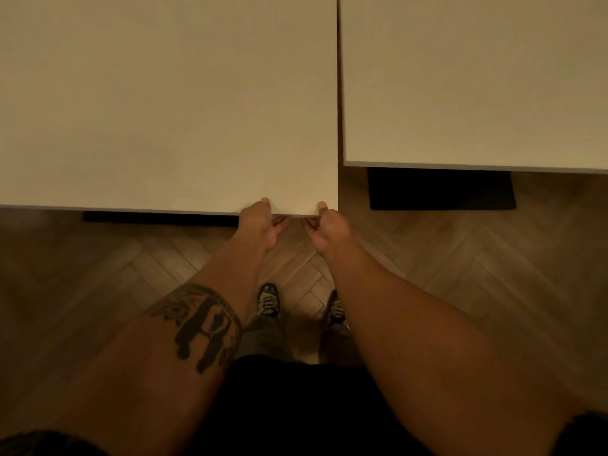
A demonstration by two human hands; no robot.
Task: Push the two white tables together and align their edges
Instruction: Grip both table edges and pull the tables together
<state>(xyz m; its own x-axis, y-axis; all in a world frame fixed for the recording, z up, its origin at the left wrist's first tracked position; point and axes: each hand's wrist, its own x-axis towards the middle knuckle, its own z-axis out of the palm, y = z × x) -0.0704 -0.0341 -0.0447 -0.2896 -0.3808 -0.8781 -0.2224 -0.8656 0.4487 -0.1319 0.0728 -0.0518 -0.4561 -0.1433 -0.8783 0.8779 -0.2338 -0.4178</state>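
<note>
Two white tables fill the upper part of the view. The left table (164,103) reaches closer to me than the right table (477,77), so their near edges are offset. A narrow dark gap runs between their facing sides. My left hand (258,225) grips the left table's near edge close to its right corner, thumb on top and fingers curled underneath. My right hand (327,227) holds the same edge right at the corner in the same way.
A dark table base (441,189) shows under the right table, and another dark base strip (158,218) under the left one. Herringbone wood floor (460,258) lies below. My feet in sneakers (268,301) stand between my arms.
</note>
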